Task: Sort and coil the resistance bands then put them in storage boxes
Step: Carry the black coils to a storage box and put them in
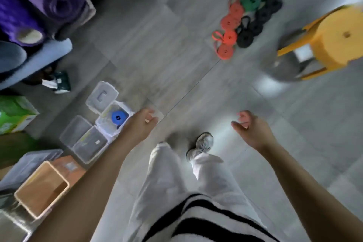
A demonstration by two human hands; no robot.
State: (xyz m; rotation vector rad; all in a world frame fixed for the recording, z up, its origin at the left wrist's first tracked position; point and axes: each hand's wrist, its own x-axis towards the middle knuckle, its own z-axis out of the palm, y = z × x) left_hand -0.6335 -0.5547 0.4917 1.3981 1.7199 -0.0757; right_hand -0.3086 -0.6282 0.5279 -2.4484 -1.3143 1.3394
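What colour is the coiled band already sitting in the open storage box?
Blue; the head view shows the coiled band inside the clear storage box.

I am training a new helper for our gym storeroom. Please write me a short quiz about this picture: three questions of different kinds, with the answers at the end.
1. True or false: the blue coiled band lies inside an open clear box.
2. Which things lie right beside the red coiled bands? A. the black coiled bands; B. rolled purple mats; C. a wooden basket.
3. Fill in the missing word: the left hand and the right hand both hold ____.

Key: 1 true; 2 A; 3 nothing.
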